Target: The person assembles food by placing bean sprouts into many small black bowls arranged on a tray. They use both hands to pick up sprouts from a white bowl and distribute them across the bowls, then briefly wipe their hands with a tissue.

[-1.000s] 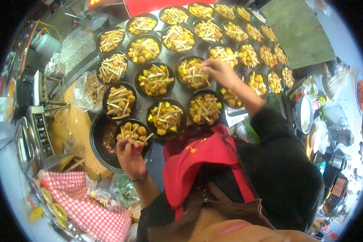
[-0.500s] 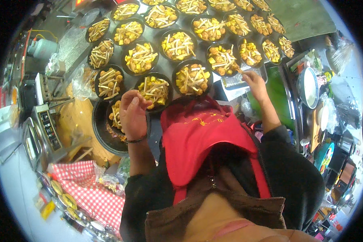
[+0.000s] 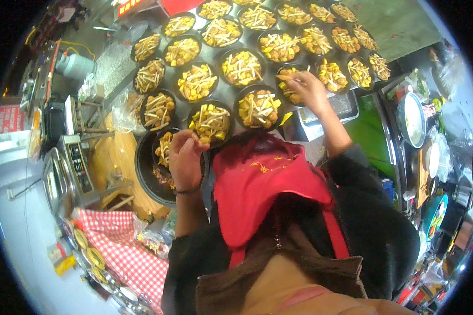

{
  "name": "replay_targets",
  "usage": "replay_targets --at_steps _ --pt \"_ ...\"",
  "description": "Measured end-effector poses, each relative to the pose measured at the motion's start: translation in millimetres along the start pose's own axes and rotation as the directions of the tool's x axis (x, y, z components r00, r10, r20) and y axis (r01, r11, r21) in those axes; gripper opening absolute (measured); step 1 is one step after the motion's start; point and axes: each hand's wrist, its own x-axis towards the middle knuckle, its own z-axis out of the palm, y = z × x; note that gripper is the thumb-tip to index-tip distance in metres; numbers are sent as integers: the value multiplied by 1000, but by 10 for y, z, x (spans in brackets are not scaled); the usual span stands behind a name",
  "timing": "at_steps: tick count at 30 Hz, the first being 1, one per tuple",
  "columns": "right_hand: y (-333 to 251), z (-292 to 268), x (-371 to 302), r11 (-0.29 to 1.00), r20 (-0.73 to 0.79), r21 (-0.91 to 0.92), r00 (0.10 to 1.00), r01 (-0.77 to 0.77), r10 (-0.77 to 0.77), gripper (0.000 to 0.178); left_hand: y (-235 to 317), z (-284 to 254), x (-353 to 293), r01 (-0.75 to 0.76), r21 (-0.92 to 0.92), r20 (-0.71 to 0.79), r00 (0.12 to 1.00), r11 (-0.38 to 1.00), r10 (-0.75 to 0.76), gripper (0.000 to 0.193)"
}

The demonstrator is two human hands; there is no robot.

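Rows of round black bowls stand close together, filled with yellow cubes, browned chunks and pale strips. My right hand [image 3: 309, 93] is closed in a pinch over one bowl's food [image 3: 291, 94] right of the middle. A thin orange-brown stick-shaped piece [image 3: 283, 77] juts from its fingertips. At the lower left, my left hand [image 3: 187, 160] has curled fingers, their tips by the near rim of another filled bowl [image 3: 210, 122]; what they pinch, if anything, I cannot make out. Partly behind that hand, a filled bowl [image 3: 164, 149] sits in a wide black pan [image 3: 144, 176].
Under my right forearm is a clear-walled tray [image 3: 347, 108], beside a green surface [image 3: 369, 139]. A white basin [image 3: 412, 121] stands farther right. On the left are a clear plastic bag [image 3: 125, 116], a gas cylinder [image 3: 78, 66] and a red-checked cloth [image 3: 131, 249].
My right hand has moved left from a bowl's right edge to over its food, still pinching a stick-shaped piece. My left hand remains curled beside the same bowl. The whole view has shifted slightly.
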Motion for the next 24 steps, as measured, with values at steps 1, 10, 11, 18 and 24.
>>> replay_targets --at_steps 1,10,11,18,24 --pt "-71 95 152 998 7 -25 998 56 -56 21 4 -25 -8 1 29 -10 1000 1000 0 16" --pt "-362 750 957 933 177 -277 967 230 -185 22 -105 -126 -155 -15 2 -71 997 1000 16 16" --pt "-376 728 954 954 158 -180 964 241 -214 22 -132 -127 -156 -19 29 -102 995 999 22 16" --pt "-387 465 458 937 314 283 943 -206 112 25 -291 -29 -73 3 30 5 1000 1000 -3 14" --pt "-115 31 101 760 299 646 939 -71 -167 29 -382 307 -47 1 68 33 999 998 -4 16"
